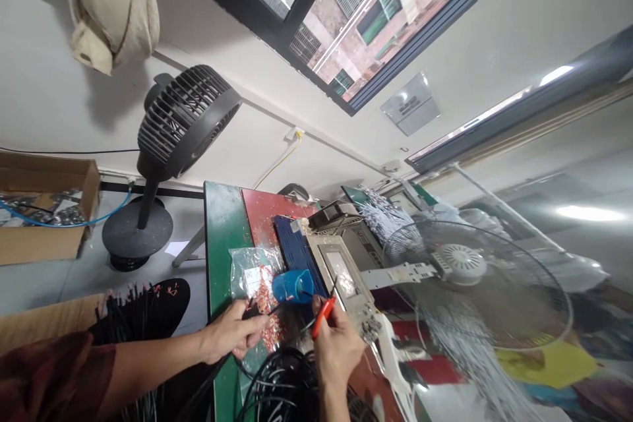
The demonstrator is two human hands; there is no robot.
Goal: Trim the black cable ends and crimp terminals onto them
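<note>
My left hand (235,331) is closed round a black cable, held over the green table's near edge. In my right hand (336,343) is a tool with orange-red handles (324,318), its tips pointing up and away. A blue cup (293,286) lies just beyond the hands. Beside it is a clear plastic bag (242,264) with a white label and many small red and orange scraps (270,326). Below and between the hands sits a coil of black cable (281,382).
The green table (220,231) bears a blue case (294,247) and a beige instrument (341,270). A black fan (185,119) stands on the floor at left, near a cardboard box (49,244). A large caged fan (465,264) is at right. Black cables (136,316) lie at lower left.
</note>
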